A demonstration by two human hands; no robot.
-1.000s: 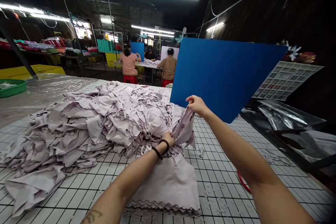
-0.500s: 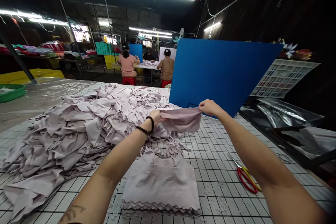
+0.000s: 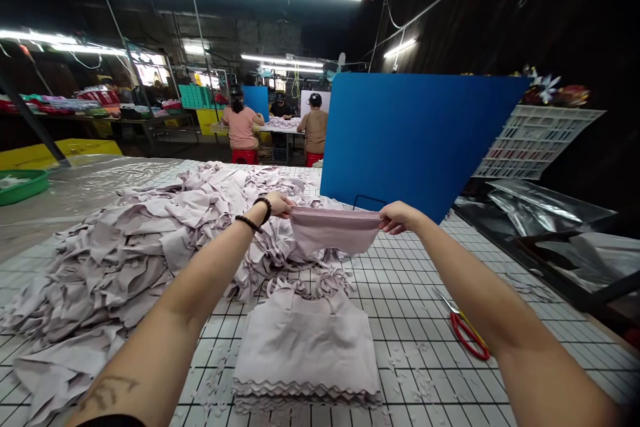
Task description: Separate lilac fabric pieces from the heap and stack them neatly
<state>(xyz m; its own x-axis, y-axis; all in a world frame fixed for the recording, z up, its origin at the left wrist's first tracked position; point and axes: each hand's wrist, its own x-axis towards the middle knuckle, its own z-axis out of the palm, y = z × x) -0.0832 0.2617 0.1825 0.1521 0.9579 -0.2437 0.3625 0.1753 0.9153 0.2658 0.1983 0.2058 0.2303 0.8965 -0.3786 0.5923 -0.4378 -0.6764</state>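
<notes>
A pale mauve garment piece point(image 3: 336, 230) is stretched between my two hands above the table. My left hand point(image 3: 280, 205) pinches its left upper corner, and my right hand point(image 3: 396, 217) grips the right one. Below it lies a neat stack of mauve garments point(image 3: 307, 347) with wavy hems, its straps toward the far side. A large loose heap of the same cloth point(image 3: 150, 240) spreads over the left of the table. Scissors with red handles point(image 3: 467, 335) lie right of the stack, partly beside my right forearm.
A blue board point(image 3: 405, 140) stands upright at the table's far side. Plastic bags point(image 3: 545, 207) and a white crate point(image 3: 540, 140) are at the right. A green basket point(image 3: 25, 188) sits at the far left. Three people sit at a table point(image 3: 273, 125) farther back. Small scraps dot the gridded tabletop.
My left hand has moved left and slightly up, and the garment piece is now pulled straighter between my hands. My right hand has turned slightly, with more fingers showing. The view has shifted slightly.
</notes>
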